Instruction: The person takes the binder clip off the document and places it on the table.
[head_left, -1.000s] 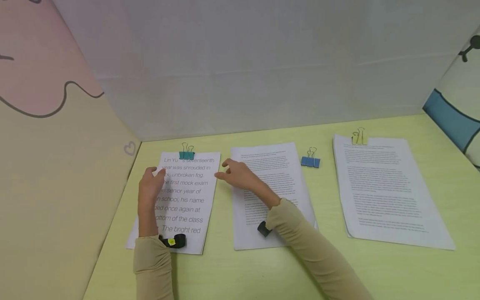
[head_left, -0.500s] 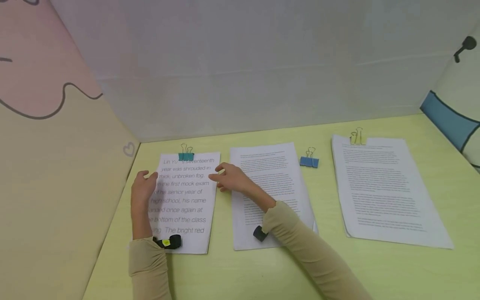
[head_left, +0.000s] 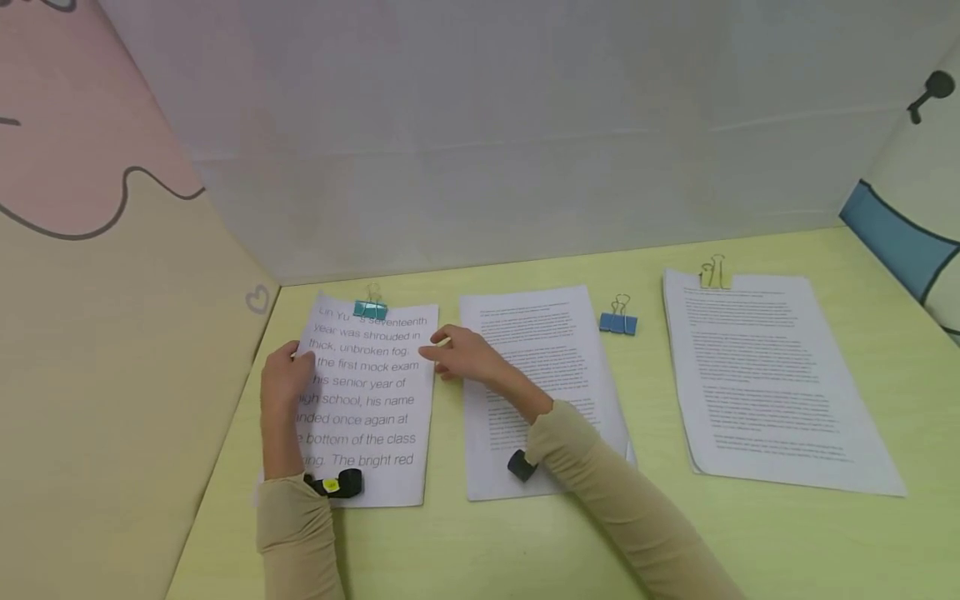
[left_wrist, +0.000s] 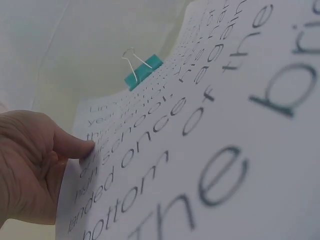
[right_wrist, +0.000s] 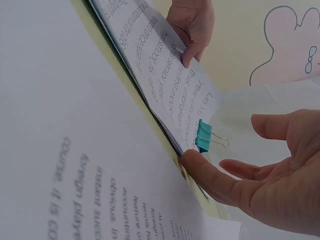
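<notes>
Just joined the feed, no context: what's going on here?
A person's left hand pinches the left edge of the large-print papers, thumb on top; how many sheets is unclear. Their right hand is by the right edge, holding nothing; I can't tell if it touches. A teal clip sits at the top edge of those papers. A blue clip lies beside the middle papers, and a yellow clip sits at the top edge of the far-right papers.

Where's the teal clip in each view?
Head: teal clip left of centre, about mid-height.
Left wrist: teal clip upper half, slightly left of centre.
Right wrist: teal clip right of centre, near mid-height.
Shared landmark: the large-print sheet at whose top edge it sits.
</notes>
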